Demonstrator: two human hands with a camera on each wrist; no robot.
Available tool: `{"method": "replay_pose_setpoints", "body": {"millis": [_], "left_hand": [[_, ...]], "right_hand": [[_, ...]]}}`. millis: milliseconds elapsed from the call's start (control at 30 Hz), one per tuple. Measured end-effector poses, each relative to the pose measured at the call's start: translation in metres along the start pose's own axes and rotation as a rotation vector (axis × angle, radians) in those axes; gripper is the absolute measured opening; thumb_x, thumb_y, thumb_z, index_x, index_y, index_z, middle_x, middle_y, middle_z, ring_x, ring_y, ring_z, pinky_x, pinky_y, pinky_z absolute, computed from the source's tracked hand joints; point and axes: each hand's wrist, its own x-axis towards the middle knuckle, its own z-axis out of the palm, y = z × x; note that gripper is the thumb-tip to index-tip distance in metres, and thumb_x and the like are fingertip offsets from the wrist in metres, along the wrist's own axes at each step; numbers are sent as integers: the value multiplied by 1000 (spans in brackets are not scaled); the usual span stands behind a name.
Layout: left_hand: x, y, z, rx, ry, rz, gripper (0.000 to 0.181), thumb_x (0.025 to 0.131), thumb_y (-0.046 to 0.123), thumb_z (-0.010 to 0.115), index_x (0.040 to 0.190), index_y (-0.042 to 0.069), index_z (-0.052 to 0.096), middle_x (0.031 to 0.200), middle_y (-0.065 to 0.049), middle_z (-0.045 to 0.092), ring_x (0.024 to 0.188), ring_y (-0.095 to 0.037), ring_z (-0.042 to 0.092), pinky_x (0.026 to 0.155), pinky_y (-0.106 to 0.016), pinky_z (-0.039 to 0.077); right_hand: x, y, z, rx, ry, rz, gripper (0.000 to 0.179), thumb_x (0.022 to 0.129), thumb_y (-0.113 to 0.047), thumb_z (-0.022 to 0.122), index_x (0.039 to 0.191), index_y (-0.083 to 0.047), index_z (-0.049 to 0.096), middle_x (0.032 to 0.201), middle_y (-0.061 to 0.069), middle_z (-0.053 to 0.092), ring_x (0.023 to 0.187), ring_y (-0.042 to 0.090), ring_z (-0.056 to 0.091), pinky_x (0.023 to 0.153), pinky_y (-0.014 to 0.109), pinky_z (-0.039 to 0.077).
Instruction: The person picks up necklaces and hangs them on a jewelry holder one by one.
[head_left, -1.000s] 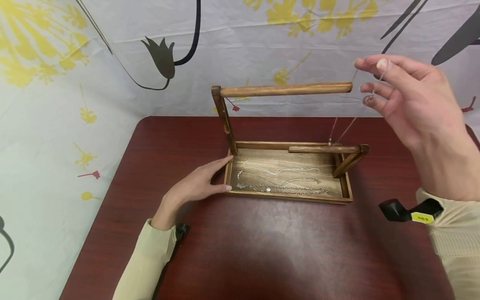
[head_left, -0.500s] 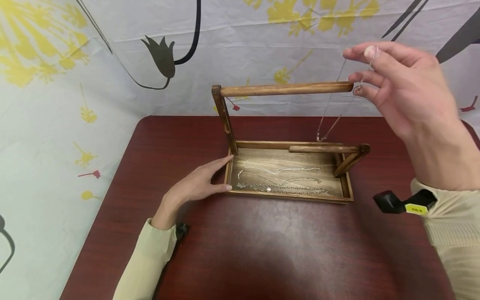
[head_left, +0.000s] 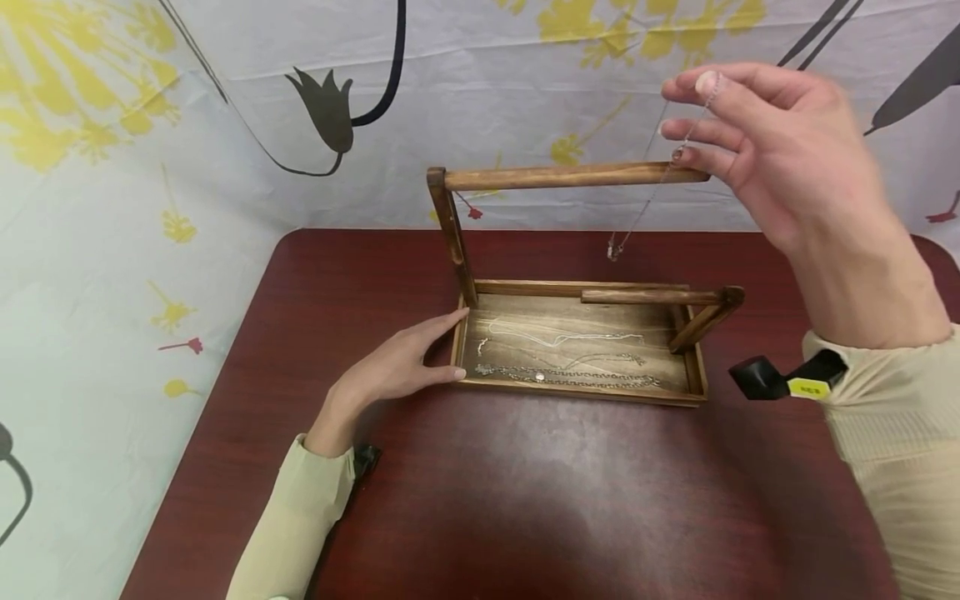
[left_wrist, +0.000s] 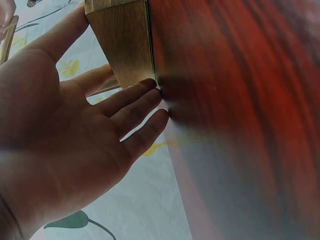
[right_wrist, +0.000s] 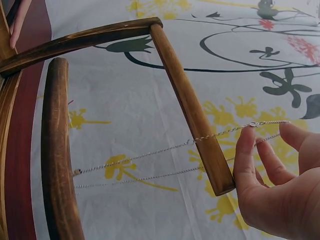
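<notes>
A thin silver chain necklace [head_left: 613,252] hangs as a long loop from my right hand [head_left: 810,158], whose thumb and index finger pinch its upper end. In the right wrist view the loop straddles the upper wooden bar [right_wrist: 187,100] near its free end, one strand in front and one behind. The other fingers are at that bar end. My left hand [head_left: 386,362] touches the left end of the wooden tray [head_left: 577,396] that carries the bars, fingers extended, thumb at the front corner. In the left wrist view its fingertips lie along the tray's end wall [left_wrist: 122,45].
A shorter, lower bar [head_left: 645,297] reaches in from the tray's right post. Several chains [head_left: 570,379] lie stretched out on the tray floor. The tray stands on a dark red table [head_left: 525,500], with a patterned cloth [head_left: 225,108] hanging behind.
My right hand has moved left and upward with the necklace, which was beyond the upper bar's free end and now has the bar between its strands. The left hand and tray stay put.
</notes>
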Motion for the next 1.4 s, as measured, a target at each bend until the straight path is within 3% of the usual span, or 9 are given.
{"method": "replay_pose_setpoints", "body": {"millis": [467,700,867,1100,1267,1400], "left_hand": [[-1,1,1,3,0,-15,85,92,44,70,159,30,21,162,6,25,147,-15,24,117,-42,27],[0,2,2,9,2,-15,85,92,44,70,160,29,22,161,5,26,147,-15,25,117,-41,27],[0,2,2,12,0,-17,85,92,45,70,159,29,22,161,4,27,147,-15,25,117,-41,27],[0,1,2,12,1,-13,85,91,45,71,159,30,22,161,3,27,147,-16,26,117,-41,27],[1,2,2,15,3,-13,85,91,45,71,159,30,22,161,3,27,147,-17,26,117,-42,27],[2,2,2,22,3,-15,86,91,45,71,159,31,22,161,4,27,147,-17,26,117,-42,27]], "right_hand": [[2,6,11,-138,-48,-82,27,88,0,72,111,14,67,117,20,64,97,32,66,85,28,54],[1,9,21,-254,-38,-129,25,85,1,75,106,12,70,107,19,70,84,27,69,77,27,57],[1,10,26,-444,-9,-124,21,85,-5,77,104,5,75,88,10,74,75,19,68,70,21,55],[-2,13,35,-756,10,-168,19,86,-15,79,103,-7,79,86,-3,75,74,10,67,69,18,47],[-4,20,40,-839,39,-246,18,85,-20,81,98,-9,80,81,-8,73,69,9,62,62,23,37],[-4,23,44,-840,41,-272,17,85,-20,81,96,-7,80,80,-7,73,70,11,62,63,24,37]]}}
